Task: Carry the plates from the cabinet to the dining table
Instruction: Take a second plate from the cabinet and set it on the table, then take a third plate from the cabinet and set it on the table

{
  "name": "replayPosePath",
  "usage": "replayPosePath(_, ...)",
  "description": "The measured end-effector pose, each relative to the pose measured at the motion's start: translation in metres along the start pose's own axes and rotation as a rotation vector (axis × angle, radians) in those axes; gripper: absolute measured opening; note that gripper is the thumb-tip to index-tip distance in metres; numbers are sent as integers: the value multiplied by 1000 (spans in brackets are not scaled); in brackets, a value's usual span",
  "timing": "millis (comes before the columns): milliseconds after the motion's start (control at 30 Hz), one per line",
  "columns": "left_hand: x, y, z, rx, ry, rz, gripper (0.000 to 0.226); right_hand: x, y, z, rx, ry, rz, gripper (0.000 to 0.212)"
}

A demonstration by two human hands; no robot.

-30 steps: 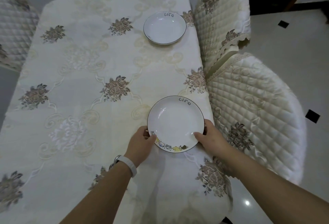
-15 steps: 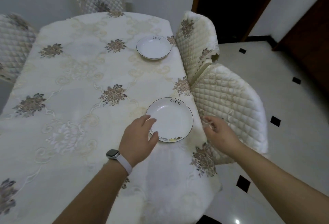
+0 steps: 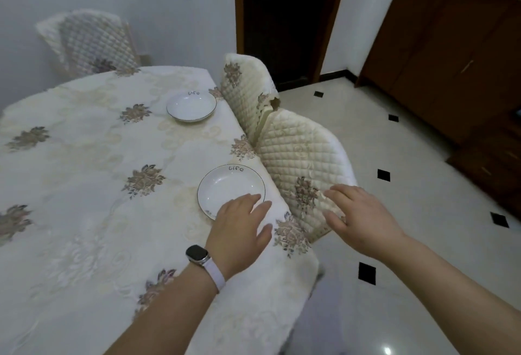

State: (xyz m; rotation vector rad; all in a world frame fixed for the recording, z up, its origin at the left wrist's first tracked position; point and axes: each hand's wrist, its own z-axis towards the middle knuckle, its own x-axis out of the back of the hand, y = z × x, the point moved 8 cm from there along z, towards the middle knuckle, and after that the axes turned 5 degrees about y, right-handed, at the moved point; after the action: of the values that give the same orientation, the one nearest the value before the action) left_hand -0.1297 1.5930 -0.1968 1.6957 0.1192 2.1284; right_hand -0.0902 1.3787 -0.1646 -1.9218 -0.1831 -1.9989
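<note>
Two white plates marked "Life" lie on the dining table (image 3: pixel 84 213), which has a cream floral cloth. The near plate (image 3: pixel 228 188) sits by the table's right edge. The far plate (image 3: pixel 191 106) is further back along the same edge. My left hand (image 3: pixel 239 228), a watch on its wrist, hovers over the near plate's front rim with relaxed fingers and holds nothing. My right hand (image 3: pixel 363 219) is off the table, above the near chair, fingers spread and empty.
Two quilted cream chairs (image 3: pixel 301 163) stand against the table's right side, another chair (image 3: pixel 93 42) at the far end. A brown wooden cabinet (image 3: pixel 451 73) lines the right wall. A dark doorway (image 3: pixel 287 16) opens behind. The tiled floor (image 3: pixel 394 242) lies to the right.
Both hands have let go of the near plate and pulled back. The view has swung up and right, bringing the cabinet and doorway into sight.
</note>
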Motion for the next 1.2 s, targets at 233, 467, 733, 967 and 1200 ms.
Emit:
replayPosePath(233,-1,95,19,-141,51,-17,39,32,64,-55,-66,73,-30,59)
replayPosePath(467,-19,245,46,-340,88,3,40,67,173,-135,-173,120,-51,54)
replayPosePath(733,-68,415,61,-587,80,9,39,99,302,-237,-305,162,-89,55)
replayPosePath(967,-118,544,70,-867,-25,18,40,120,391,-341,-533,301,-52,48)
replayPosePath(1200,-167,664,82,-1092,-89,-81,42,125,458,-433,-830,332,-79,48)
